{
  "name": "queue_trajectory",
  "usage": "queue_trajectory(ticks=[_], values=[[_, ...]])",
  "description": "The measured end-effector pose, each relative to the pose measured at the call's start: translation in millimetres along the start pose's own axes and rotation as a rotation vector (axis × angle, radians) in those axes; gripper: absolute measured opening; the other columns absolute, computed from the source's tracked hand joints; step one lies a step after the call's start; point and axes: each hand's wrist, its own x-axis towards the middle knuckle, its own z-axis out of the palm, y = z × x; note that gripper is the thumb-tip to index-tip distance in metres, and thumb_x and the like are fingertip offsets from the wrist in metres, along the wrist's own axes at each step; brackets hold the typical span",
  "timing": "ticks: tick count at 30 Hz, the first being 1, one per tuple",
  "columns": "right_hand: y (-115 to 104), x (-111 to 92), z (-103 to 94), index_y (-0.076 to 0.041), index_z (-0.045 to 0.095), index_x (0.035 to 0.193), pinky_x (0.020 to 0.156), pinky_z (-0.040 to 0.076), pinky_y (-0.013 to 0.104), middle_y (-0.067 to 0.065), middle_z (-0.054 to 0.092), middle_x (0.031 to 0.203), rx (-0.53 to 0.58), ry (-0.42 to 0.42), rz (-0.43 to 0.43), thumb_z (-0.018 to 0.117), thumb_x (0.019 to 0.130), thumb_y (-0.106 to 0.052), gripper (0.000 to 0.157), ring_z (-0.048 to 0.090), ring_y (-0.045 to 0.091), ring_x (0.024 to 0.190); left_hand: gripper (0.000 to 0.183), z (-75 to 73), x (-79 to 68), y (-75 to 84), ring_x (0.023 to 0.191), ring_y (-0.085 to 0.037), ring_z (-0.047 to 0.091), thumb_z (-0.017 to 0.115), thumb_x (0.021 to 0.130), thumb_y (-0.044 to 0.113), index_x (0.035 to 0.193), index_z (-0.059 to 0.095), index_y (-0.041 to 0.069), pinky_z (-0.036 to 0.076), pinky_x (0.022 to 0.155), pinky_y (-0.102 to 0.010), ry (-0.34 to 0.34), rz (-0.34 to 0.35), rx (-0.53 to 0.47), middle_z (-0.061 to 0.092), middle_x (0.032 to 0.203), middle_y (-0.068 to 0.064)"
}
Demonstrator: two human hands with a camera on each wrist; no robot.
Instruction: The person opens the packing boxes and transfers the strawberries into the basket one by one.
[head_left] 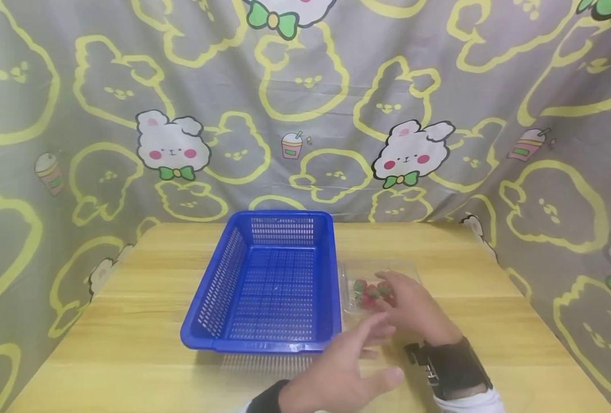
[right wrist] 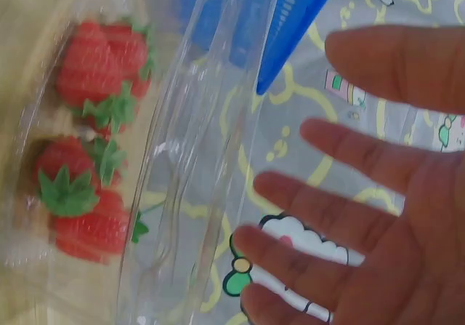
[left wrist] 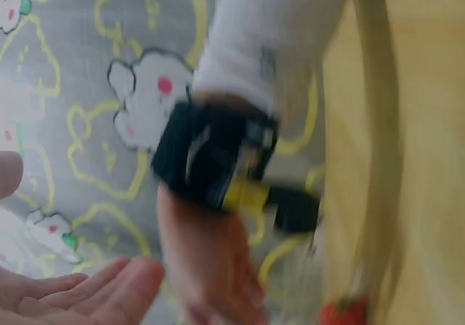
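Several red strawberries (head_left: 370, 293) with green leaves lie in a clear plastic box (right wrist: 171, 187) to the right of the blue basket. My right hand (head_left: 414, 307) is over the box's right side, its fingers spread and reaching toward the fruit. In the right wrist view, that hand (right wrist: 363, 216) has straight, parted fingers with nothing in them, and strawberries (right wrist: 91, 67) show through the clear plastic. Near the basket's front right corner is my left hand (head_left: 339, 367), thumb apart and fingers extended, holding nothing.
A blue plastic basket (head_left: 337, 275) with slotted walls stands left of the box on the wooden table (head_left: 145, 310). Grey curtain (head_left: 243, 189) with rabbit drawings hangs behind and along both sides. Each wrist wears a black strap (head_left: 457, 367).
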Motion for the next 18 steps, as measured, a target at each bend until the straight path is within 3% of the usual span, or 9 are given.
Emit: queue_trajectory(ticks=[3, 5, 11, 14, 18], values=[[5.0, 1.0, -1.7, 0.001, 0.053, 0.131, 0.084, 0.052, 0.050, 0.016, 0.064, 0.116, 0.002, -0.001, -0.073, 0.074, 0.083, -0.007, 0.053, 0.063, 0.033, 0.097, 0.062, 8.9, 6.2, -1.1, 0.116, -0.009, 0.055, 0.061, 0.095, 0.021, 0.147, 0.032, 0.004, 0.046, 0.095, -0.025, -0.032, -0.026, -0.158, 0.053, 0.138, -0.006], [8.5, 1.2, -1.5, 0.003, 0.055, 0.128, 0.084, 0.052, 0.049, 0.017, 0.064, 0.115, -0.016, 0.012, -0.119, 0.074, 0.081, -0.005, 0.052, 0.062, 0.033, 0.098, 0.058, 15.8, 12.0, -3.8, 0.112, -0.006, 0.057, 0.061, 0.094, 0.017, 0.144, 0.035, 0.002, 0.047, 0.093, -0.022, -0.016, -0.072, -0.253, 0.057, 0.133, -0.004], [15.2, -0.9, 0.9, 0.003, 0.056, 0.127, 0.098, 0.041, 0.059, 0.024, 0.056, 0.129, -0.022, 0.001, -0.134, 0.078, 0.074, -0.002, 0.058, 0.051, 0.043, 0.118, 0.042, 40.0, 29.0, -19.3, 0.097, -0.013, 0.064, 0.063, 0.092, 0.012, 0.130, 0.049, 0.003, 0.054, 0.082, -0.028, 0.168, -0.279, -0.504, 0.065, 0.109, -0.001], [17.3, -1.6, 2.8, 0.002, 0.055, 0.129, 0.101, 0.034, 0.063, 0.028, 0.047, 0.138, -0.038, -0.017, -0.101, 0.080, 0.072, -0.005, 0.063, 0.042, 0.048, 0.126, 0.034, 48.9, 36.0, -32.4, 0.092, -0.022, 0.065, 0.060, 0.092, 0.006, 0.123, 0.050, -0.004, 0.055, 0.084, -0.037, 0.242, -0.327, -0.669, 0.064, 0.103, -0.009], [20.5, -0.9, 5.6, 0.000, 0.056, 0.130, 0.103, 0.032, 0.063, 0.029, 0.042, 0.142, -0.058, -0.024, -0.085, 0.082, 0.071, -0.010, 0.066, 0.039, 0.048, 0.129, 0.034, 56.0, 45.7, -50.8, 0.100, -0.032, 0.063, 0.053, 0.094, 0.002, 0.124, 0.046, -0.013, 0.052, 0.090, -0.046, 0.278, -0.385, -0.883, 0.062, 0.106, -0.019]])
